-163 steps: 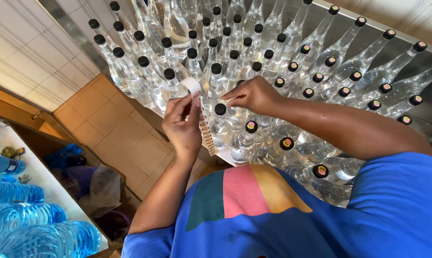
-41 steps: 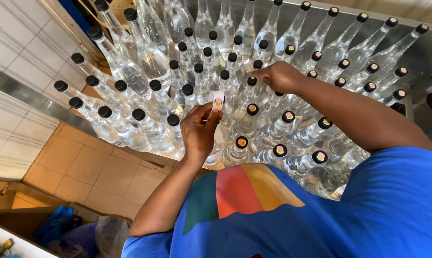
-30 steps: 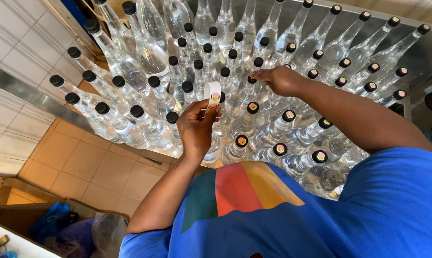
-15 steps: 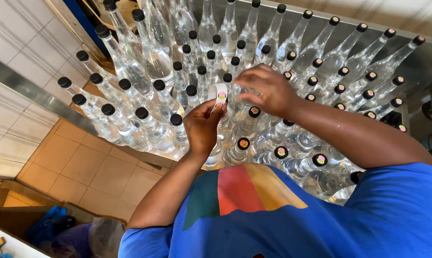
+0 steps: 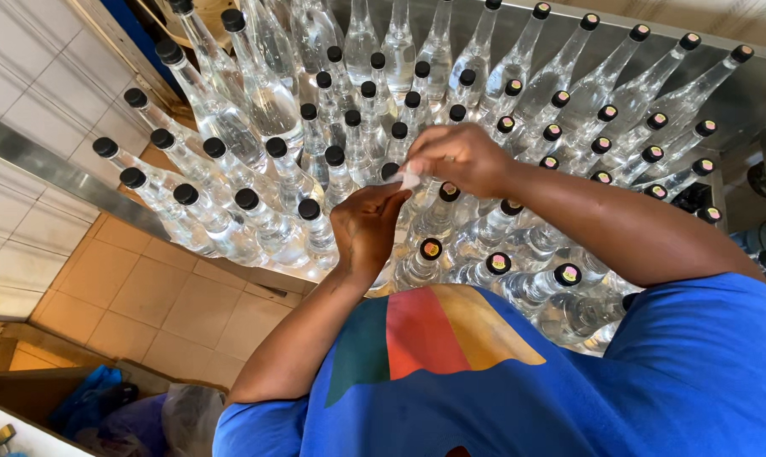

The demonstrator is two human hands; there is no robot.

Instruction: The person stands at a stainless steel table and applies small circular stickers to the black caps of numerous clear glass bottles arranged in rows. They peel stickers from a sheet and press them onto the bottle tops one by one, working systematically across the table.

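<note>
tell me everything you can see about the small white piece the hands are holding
The small white piece looks like thin paper or a sticker, pale and flat, mostly hidden by fingers. It sits pinched between the right hand, which covers it from above, and the fingertips of the left hand below. It is held just over the black caps of the clear bottles. Any print is too small to tell.

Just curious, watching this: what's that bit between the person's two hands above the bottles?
In the head view, a small white sticker is pinched between the fingertips of the left hand and the right hand, just above the black-capped clear bottles.
</note>
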